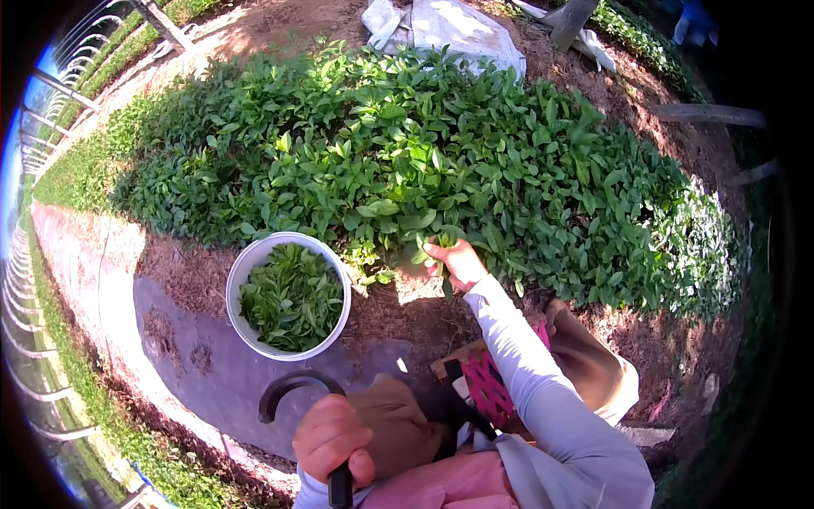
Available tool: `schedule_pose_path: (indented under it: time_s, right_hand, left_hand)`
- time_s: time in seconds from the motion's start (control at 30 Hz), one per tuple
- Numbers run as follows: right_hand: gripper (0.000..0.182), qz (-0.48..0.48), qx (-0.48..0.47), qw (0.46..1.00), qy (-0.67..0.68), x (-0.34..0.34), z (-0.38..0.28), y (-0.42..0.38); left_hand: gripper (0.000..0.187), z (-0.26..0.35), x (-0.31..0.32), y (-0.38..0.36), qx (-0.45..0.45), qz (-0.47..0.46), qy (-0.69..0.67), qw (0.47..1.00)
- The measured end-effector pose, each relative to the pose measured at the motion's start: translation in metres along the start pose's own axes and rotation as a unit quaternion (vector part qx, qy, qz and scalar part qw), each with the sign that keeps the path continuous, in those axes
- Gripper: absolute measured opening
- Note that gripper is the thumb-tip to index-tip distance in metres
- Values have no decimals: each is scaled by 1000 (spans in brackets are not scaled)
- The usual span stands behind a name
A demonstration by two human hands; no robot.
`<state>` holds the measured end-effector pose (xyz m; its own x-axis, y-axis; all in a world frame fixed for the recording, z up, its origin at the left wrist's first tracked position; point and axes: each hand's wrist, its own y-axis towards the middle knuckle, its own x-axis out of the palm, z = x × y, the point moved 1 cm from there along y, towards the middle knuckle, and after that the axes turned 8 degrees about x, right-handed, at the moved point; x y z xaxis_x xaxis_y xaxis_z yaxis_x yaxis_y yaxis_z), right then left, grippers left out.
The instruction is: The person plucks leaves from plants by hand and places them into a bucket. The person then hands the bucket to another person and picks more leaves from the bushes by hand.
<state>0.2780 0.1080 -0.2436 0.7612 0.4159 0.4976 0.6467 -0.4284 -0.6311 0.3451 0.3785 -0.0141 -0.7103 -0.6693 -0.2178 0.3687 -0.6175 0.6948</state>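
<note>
My left hand [331, 437] is wrapped round the shaft of a black hooked handle [297, 383], like that of an umbrella or cane; its lower end runs out of view. At the near edge of the leafy green plants [381, 153], my right hand [459, 265] is closed, with green leaves [446, 284] pinched between its thumb and fingers. Some of its fingertips are hidden by foliage. To the left of that hand stands a white bucket [235, 314] holding many loose green leaves [291, 299].
Dark sheeting [191, 373] covers ground beneath and left of the bucket. A pink-and-black strapped seat [487, 386] is by my legs. White sheeting [462, 34] lies beyond the plants. Posts [161, 24] and curved hoops [42, 394] line the sides. Someone's blue clothing [695, 24] shows far right.
</note>
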Motion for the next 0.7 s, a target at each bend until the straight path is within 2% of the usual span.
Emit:
schedule_pose_path:
  time_s: [0.07, 0.1, 0.13, 0.17, 0.23, 0.27, 0.33, 0.37, 0.4, 0.43, 0.5, 0.57, 0.67, 0.7]
  right_hand:
    - [17, 82, -69, 994, 8, -24, -10, 12]
    - [16, 172, -98, 980, 16, -20, -25, 12]
    - [17, 220, -137, 966, 3, -27, -33, 27]
    - [22, 235, -192, 953, -2, -32, -42, 41]
    - [24, 217, -260, 934, -115, -23, -56, 58]
    - [26, 217, -267, 906, -247, -22, -58, 66]
    - [31, 242, -257, 811, -467, -36, -53, 83]
    - [22, 268, -199, 848, -412, -31, -55, 72]
    - [18, 206, -94, 938, -262, -27, -54, 58]
    - [14, 135, 19, 986, -101, -23, -48, 42]
    - [11, -29, 55, 996, -63, -7, -37, 9]
    - [15, 43, -7, 997, -68, 2, -37, 3]
    - [19, 62, -16, 996, -64, 3, -46, 20]
    - [19, 75, -47, 992, -87, 7, -43, 27]
  left_hand:
    - [15, -1, 0, 1, -3, -6, -2, 1000]
    - [15, 1, 1, 0, -6, -9, -1, 1000]
    - [15, 2, 1, 0, -8, -10, 1, 1000]
    - [15, 3, 1, 0, -4, -10, 3, 1000]
    - [15, 2, 1, 0, 6, -10, 8, 1000]
    - [14, 4, 0, 0, 4, -12, 11, 1000]
    - [14, 6, -2, -1, -1, -14, 17, 1000]
    - [14, 6, -3, -2, -2, -14, 18, 1000]
    - [14, 6, -4, -2, -3, -13, 20, 1000]
    - [13, 5, -5, -3, -5, -13, 22, 1000]
    - [13, 1, -6, -2, -5, -14, 16, 1000]
    - [13, 4, -6, -4, -14, -21, 14, 1000]
    - [13, 1, -5, 0, -5, -29, 5, 1000]
    - [13, 1, -5, 0, -5, -28, 4, 1000]
